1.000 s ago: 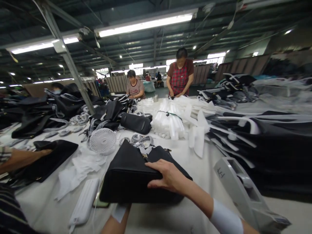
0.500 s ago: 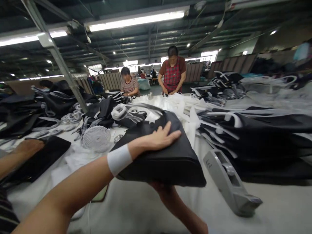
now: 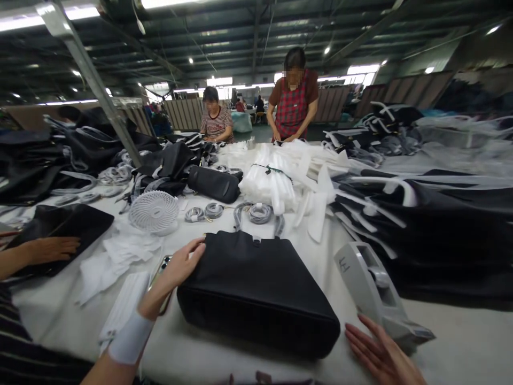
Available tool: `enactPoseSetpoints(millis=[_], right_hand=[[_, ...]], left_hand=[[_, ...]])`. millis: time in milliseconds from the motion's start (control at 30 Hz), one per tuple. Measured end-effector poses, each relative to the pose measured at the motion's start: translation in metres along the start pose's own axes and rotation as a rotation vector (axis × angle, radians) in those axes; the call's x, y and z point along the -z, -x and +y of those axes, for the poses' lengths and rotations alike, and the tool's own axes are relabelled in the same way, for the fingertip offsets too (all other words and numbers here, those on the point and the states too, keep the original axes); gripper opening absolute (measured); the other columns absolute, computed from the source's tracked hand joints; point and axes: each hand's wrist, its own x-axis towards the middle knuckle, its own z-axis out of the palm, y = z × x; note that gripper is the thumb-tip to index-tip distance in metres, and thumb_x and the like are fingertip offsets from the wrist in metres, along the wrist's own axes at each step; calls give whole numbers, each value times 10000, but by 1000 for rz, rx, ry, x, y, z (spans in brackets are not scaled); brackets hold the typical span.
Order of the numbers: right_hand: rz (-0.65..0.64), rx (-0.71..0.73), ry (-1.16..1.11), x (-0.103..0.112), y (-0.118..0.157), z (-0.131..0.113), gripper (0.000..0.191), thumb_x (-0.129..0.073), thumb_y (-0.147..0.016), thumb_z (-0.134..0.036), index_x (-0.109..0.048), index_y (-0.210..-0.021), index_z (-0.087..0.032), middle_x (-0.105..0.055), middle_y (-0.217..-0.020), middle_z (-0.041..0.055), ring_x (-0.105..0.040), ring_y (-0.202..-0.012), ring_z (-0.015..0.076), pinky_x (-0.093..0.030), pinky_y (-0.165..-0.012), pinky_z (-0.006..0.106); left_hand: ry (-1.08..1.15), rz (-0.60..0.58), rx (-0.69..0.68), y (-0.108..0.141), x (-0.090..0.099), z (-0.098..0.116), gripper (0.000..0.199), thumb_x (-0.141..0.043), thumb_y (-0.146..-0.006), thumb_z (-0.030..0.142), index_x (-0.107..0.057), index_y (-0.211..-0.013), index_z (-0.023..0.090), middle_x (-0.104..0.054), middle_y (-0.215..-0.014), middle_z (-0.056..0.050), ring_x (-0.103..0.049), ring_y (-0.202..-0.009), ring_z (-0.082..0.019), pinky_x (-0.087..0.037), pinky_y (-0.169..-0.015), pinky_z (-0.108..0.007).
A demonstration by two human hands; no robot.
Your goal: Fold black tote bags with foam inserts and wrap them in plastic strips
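- A matte black leather-look tote bag (image 3: pixel 256 299) lies flat on the white-covered worktable (image 3: pixel 460 342), directly before the person, near the table's near edge. Its smooth, tapered body widens toward the viewer, with a seam along the lower edge and a small tab (image 3: pixel 256 239) at the top.
- The left hand (image 3: pixel 180 272), wearing a white wristband (image 3: pixel 130 338), stands open at the bag's upper left corner. Its fingertips (image 3: pixel 200 247) seem to just touch the bag, though the angle makes that hard to judge; nothing is grasped.
- The right hand (image 3: pixel 380 347) is open too, fingers spread and released, just off the bag's lower right corner.
- A grey plastic tape dispenser (image 3: pixel 366 283) stands just beyond the right hand.
- A phone (image 3: pixel 162 270) lies partly hidden beside the left hand, and a white ribbed pad (image 3: pixel 124 305) lies nearby.
- Coiled grey straps (image 3: pixel 260 213) lie just beyond the bag, near a round white desk fan (image 3: pixel 154 211).
- Beside the person, another worker's hand (image 3: pixel 52 249) rests on a flat black bag (image 3: pixel 60 230).
- Farther off, a worker in a red plaid apron (image 3: pixel 292 104) stands at the table's far side.
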Motion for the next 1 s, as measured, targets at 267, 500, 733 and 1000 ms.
enactPoseSetpoints(millis=[267,500,733,1000], right_hand=[[-257,85,8,-113,-4,-36,518,-631,-769,-651,-727,-1070,-240,-694,-1186,44,-544,-1247,278,-397,-1102,438],[-155,-20,65,-81,-28,-39,475,-605,-798,-654,-749,-1006,-251,-746,-1038,39,-598,-1183,269,-443,-1068,408],[-360,-293,-78,-57,-49,-50,534,-458,-918,-575,-670,-1205,-178,-691,-1176,116,-611,-1161,281,-494,-1007,376],[-350,-417,234,-129,-69,-78,303,-748,-764,-320,-727,-999,-129,-756,-964,98,-721,-888,267,-586,-862,323]], left_hand=[[788,66,433,70,-16,-58,469,-486,-892,595,-625,-1242,316,-666,-1248,16,-581,-1208,-216,-466,-1014,-320],[667,-96,540,78,4,-60,485,-439,-937,580,-568,-1264,246,-741,-993,-53,-696,-841,-197,-536,-735,-294],[680,28,569,10,43,-75,382,-376,-989,450,-588,-1021,133,-693,-903,-109,-689,-793,-172,-553,-774,-297],[572,-383,349,-20,-15,-62,571,-384,-935,613,-614,-1146,134,-702,-992,-119,-667,-920,-232,-536,-867,-398]])
